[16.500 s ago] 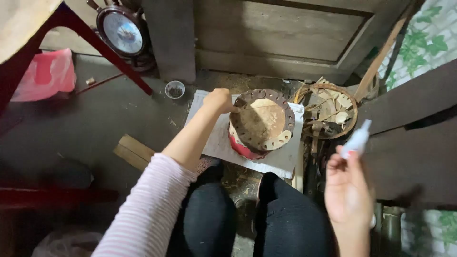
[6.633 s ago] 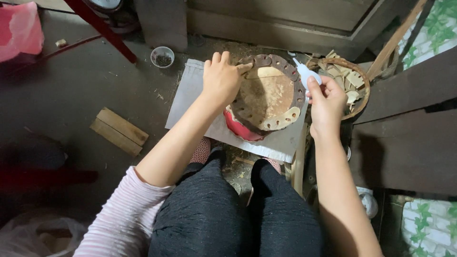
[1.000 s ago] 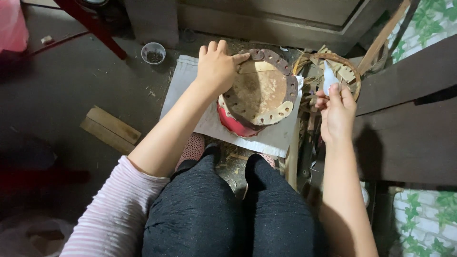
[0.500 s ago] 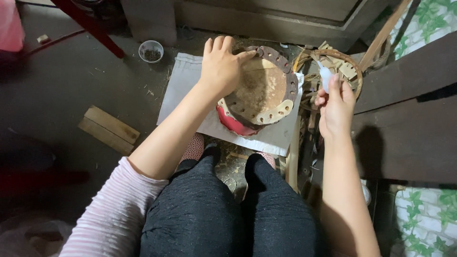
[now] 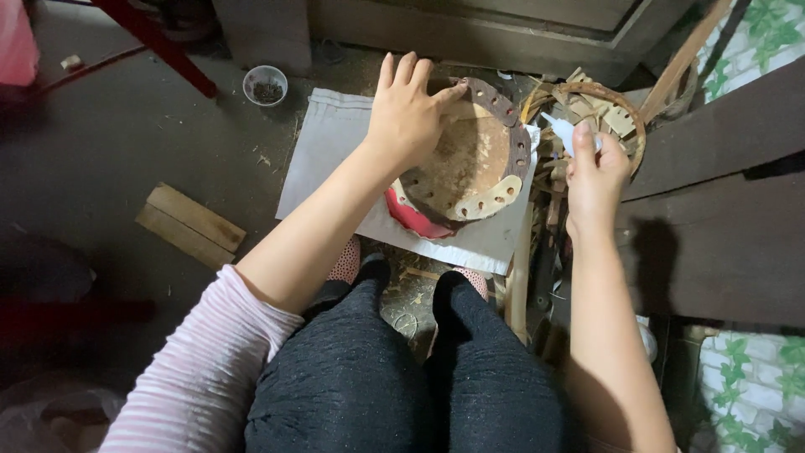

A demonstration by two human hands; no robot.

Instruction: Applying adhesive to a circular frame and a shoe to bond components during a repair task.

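Floor (image 5: 151, 134): dark, bare concrete
On it: pale cloth (image 5: 335, 151), wooden block (image 5: 189, 225), small cup (image 5: 265, 84), shallow basket (image 5: 625, 113) of scraps

Disc (image 5: 470, 164): round, tan, rough-textured middle; rim ringed by dark brown perforated pieces, with one pale perforated piece along its near edge. Tilted, far edge raised, propped on a red base (image 5: 412, 220) that shows under its near-left edge. Sits on a white sheet (image 5: 323, 151) spread over the floor. Left hand (image 5: 408, 113) lies flat on the disc's far-left rim, fingers spread.

Bottle (image 5: 568, 134): small, white-blue, with a pointed nozzle aimed toward the disc. Held in the right hand (image 5: 594, 172), just right of the disc, not touching it.
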